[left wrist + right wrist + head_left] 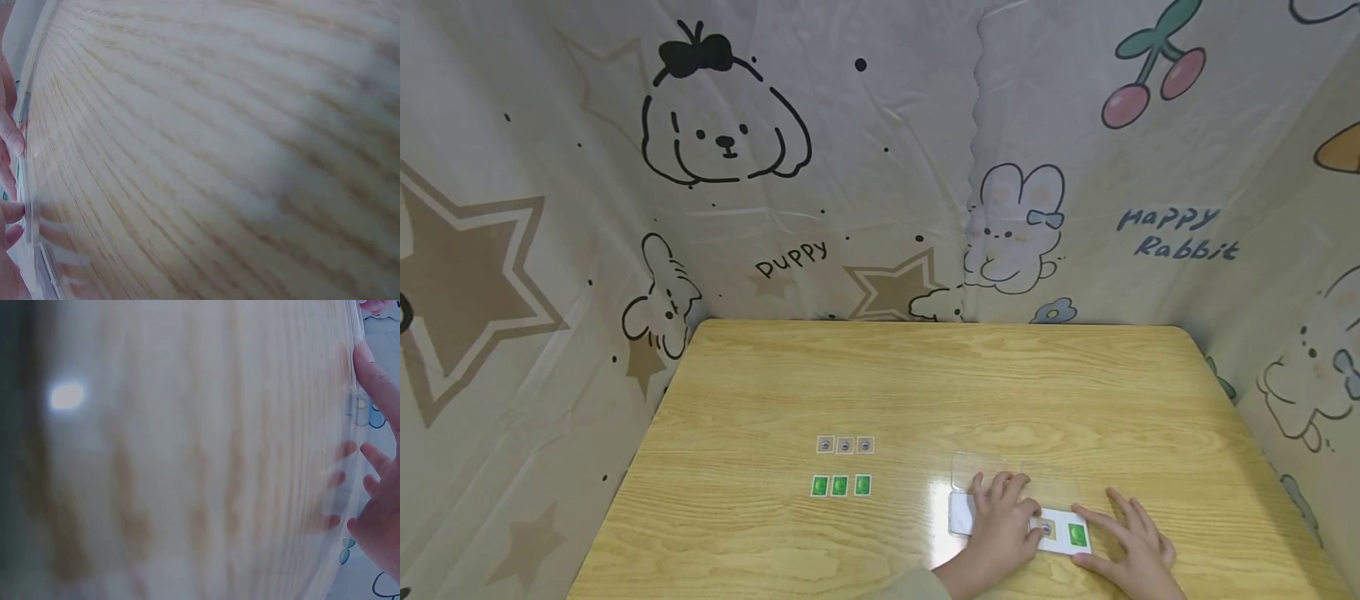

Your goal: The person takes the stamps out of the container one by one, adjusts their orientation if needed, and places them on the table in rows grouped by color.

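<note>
In the head view, a flat white case (1060,543) lies on the table at the lower right. A small grey-brown picture tile (1047,528) and a green tile (1078,535) sit on it. My left hand (1000,525) holds its left end between thumb and index finger, the other fingers reaching over a second white case (960,513), partly hidden. At the right end, my right hand (1131,546) grips the long edges with thumb and index finger, its other fingers spread. In the right wrist view, the right thumb (373,372) meets the case edge.
Clear plastic lids (976,469) lie behind the cases. Left of them are a row of grey-brown tiles (846,445) and a row of green tiles (839,485), three each. A printed curtain (880,167) hangs round the wooden table (760,383).
</note>
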Demonstrator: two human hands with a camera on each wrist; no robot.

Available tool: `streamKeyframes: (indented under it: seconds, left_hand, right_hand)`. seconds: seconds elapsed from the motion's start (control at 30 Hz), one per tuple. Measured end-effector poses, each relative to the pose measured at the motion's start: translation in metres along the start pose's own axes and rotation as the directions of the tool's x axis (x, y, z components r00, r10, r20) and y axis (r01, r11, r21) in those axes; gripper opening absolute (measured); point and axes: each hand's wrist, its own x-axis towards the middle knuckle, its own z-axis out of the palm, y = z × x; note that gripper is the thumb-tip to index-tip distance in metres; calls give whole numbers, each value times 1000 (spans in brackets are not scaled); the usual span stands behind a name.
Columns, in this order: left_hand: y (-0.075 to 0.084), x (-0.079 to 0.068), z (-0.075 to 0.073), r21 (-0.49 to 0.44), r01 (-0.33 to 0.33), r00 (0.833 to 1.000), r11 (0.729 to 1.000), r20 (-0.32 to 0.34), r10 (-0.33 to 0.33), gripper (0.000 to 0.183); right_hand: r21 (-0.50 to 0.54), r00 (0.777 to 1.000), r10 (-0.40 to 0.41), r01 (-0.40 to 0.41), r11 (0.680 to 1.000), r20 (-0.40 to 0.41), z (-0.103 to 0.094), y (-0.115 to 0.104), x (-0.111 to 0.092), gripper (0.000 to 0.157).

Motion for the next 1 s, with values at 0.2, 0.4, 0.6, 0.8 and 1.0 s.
streamKeyframes:
  seconds: [0.2,0.4,0.6,0.8,1.0]
  left_hand:
    - [0,0,2,-6,13,1000,1000,0,-13,16]
    - [1,2,2,-13,30,999,999,11,-30,15]
    - [2,3,3,-40,43,999,998,15,-42,15]
    - [1,4,3,-80,44,999,996,26,-42,15]
    - [1,4,3,-95,47,999,994,30,-44,15]
  right_hand:
    - [9,1000,0,0,1000,-11,2,2,0,59]
    - [24,1000,2,-2,1000,-9,2,2,0,61]
    - [5,1000,10,-10,1000,-2,2,4,1,62]
    - [-10,999,30,-30,999,20,0,4,1,64]
    - [-20,999,37,-36,999,38,-1,4,1,65]
